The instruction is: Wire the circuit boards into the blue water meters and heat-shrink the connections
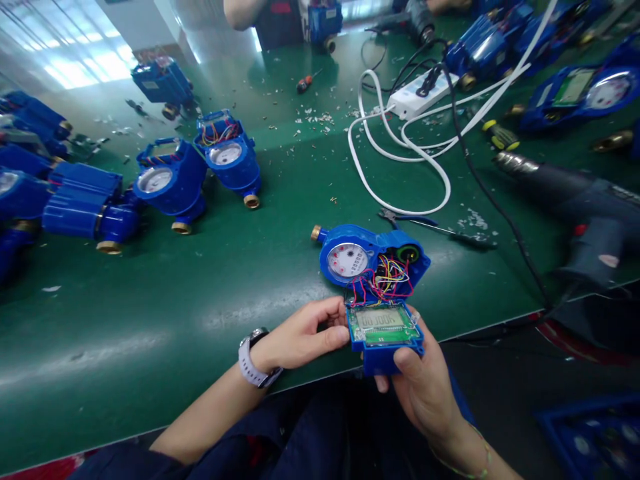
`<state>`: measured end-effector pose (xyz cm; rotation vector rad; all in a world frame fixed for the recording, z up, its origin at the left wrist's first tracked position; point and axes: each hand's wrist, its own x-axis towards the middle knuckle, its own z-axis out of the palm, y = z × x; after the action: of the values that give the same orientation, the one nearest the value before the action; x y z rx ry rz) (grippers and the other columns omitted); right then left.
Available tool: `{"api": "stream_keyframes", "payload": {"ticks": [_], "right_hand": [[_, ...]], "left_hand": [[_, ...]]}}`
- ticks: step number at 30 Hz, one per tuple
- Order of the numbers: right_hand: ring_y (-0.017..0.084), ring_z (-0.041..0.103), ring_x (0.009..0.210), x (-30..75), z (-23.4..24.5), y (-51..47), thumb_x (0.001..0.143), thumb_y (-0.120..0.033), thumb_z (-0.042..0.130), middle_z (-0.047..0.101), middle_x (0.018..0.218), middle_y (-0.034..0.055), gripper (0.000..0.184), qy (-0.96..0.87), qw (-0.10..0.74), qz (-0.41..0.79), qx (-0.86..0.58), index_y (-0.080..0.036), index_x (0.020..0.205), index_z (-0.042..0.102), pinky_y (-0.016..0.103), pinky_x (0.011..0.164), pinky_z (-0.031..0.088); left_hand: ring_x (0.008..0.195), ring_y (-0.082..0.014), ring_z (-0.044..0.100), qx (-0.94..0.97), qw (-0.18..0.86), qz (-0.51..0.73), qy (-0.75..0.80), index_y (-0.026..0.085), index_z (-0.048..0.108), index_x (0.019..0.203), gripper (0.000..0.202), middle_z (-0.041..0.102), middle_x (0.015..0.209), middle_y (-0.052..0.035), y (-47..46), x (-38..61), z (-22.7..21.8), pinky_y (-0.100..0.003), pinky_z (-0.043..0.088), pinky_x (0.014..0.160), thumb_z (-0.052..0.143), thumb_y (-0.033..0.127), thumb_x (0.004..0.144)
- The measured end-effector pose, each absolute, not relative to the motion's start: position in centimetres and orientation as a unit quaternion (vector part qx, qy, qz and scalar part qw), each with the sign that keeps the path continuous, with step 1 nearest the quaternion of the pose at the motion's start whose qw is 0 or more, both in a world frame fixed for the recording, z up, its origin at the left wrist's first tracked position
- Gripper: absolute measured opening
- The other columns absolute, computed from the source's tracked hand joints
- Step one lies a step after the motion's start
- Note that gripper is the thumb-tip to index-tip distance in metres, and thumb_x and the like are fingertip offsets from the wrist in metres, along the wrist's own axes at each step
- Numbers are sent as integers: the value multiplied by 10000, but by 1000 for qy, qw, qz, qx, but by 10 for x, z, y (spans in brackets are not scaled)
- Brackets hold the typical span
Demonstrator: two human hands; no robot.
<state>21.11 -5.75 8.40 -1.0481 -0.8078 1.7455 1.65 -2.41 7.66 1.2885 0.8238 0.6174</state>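
Observation:
A blue water meter lies on the green table in front of me, its dial showing and its wiring compartment uncovered. Red, yellow and white wires run from that compartment to a green circuit board with a small display, seated in the blue meter cover. My right hand is closed around the cover's right and lower side, thumb on its front. At the left edge, my left hand has its thumb and bent fingers against the cover; some fingertips are hidden behind it.
More blue water meters stand at the left. Pliers and a thin screwdriver lie beyond the meter. To the right are a heat gun, a yellow screwdriver and a white power strip with looping cables. Across the table, another person's arm shows.

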Motion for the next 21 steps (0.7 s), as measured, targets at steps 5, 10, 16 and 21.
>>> {"api": "stream_keyframes", "payload": {"ticks": [5, 10, 16, 21], "right_hand": [[81, 500, 494, 211, 81, -59, 739, -553, 758, 652, 789, 3, 561, -321, 466, 710, -419, -235, 1113, 486, 169, 387, 437], [104, 566, 562, 213, 78, -59, 713, -528, 793, 661, 839, 8, 637, -338, 467, 691, -436, -242, 1169, 452, 180, 425, 483], [69, 539, 500, 212, 88, -58, 685, -498, 833, 652, 751, -29, 615, -392, 468, 649, -454, -252, 1123, 478, 157, 448, 462], [108, 662, 660, 214, 82, -61, 702, -428, 837, 704, 919, 6, 603, -406, 476, 634, -454, -278, 1158, 473, 171, 549, 530]], "left_hand": [[816, -182, 524, 595, 659, 271, 372, 154, 561, 923, 564, 560, 788, -23, -25, 19, 80, -335, 464, 812, 502, 706, 830], [760, -177, 512, 609, 643, 278, 372, 159, 557, 923, 612, 563, 798, -17, -24, 20, 84, -385, 466, 875, 599, 740, 734], [774, -191, 526, 598, 643, 292, 379, 166, 556, 966, 600, 566, 827, -24, -26, 22, 82, -422, 455, 931, 659, 700, 712], [873, -215, 551, 604, 627, 313, 379, 161, 564, 1085, 584, 601, 958, -60, -27, 22, 80, -429, 432, 982, 689, 618, 744]]}}
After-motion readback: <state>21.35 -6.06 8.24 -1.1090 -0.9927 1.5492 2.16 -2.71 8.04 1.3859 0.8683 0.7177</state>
